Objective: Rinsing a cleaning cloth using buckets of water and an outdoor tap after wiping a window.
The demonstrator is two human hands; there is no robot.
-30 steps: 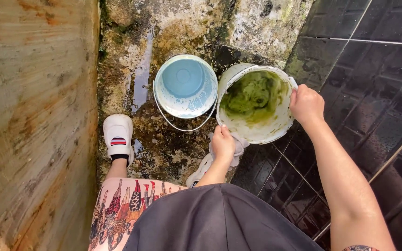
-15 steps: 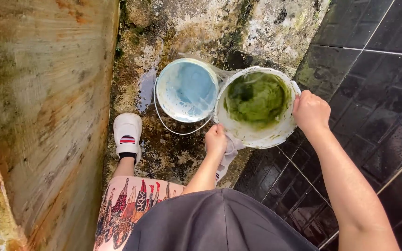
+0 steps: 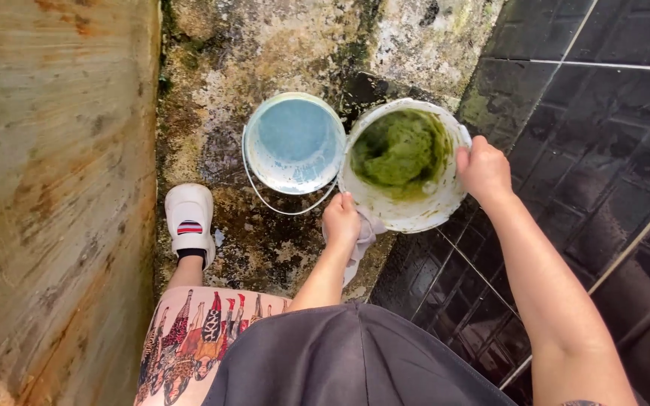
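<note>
White bucket [image 3: 415, 214] with green sludge sat tilted on mossy ground [image 3: 265, 248], touching blue pail [image 3: 295, 143]. Left hand [image 3: 341, 222] clamped on near rim with pale cloth [image 3: 366, 229]; right hand [image 3: 483, 169] closed on far rim. Best kept both grips firm, tipped slowly, feet planted on slick concrete. No packages, labels or signs seen; only striped patch on white shoe [image 3: 189, 218].

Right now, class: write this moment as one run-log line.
left hand: grips white bucket near rim, with cloth | right hand: grips far rim | contents: green slurry | beside: blue bucket
</note>
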